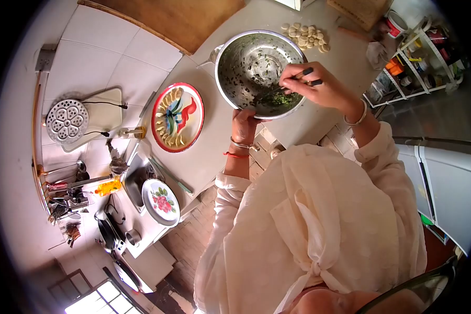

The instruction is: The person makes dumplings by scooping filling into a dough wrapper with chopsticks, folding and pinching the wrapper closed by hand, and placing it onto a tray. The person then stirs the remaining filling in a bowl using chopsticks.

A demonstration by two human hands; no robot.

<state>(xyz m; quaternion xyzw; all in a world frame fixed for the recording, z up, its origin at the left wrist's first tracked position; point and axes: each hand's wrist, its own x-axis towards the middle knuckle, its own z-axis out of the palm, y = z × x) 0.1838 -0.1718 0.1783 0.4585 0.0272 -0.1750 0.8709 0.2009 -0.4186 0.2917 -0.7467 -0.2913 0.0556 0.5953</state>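
A large steel mixing bowl [230, 57] is on the counter, with green chopped filling [281, 99] gathered at its near right side and bits smeared over its wall. My left hand [243, 125] grips the bowl's near rim. In my right hand [314, 86] is a pair of chopsticks [304, 73] with dark ends, held over the bowl, their tips down by the filling. To the left of the bowl, a red-rimmed tray [198, 131] carries several folded dumplings [167, 107] along its left side. Several small dough pieces [306, 36] lie beyond the bowl on the right.
A wooden board [172, 18] lies at the back left. A floral plate [161, 203] rests over the sink's edge [136, 175]. On the right stands a white rack [403, 78] of jars and bottles. Utensils [68, 196] hang on the left wall.
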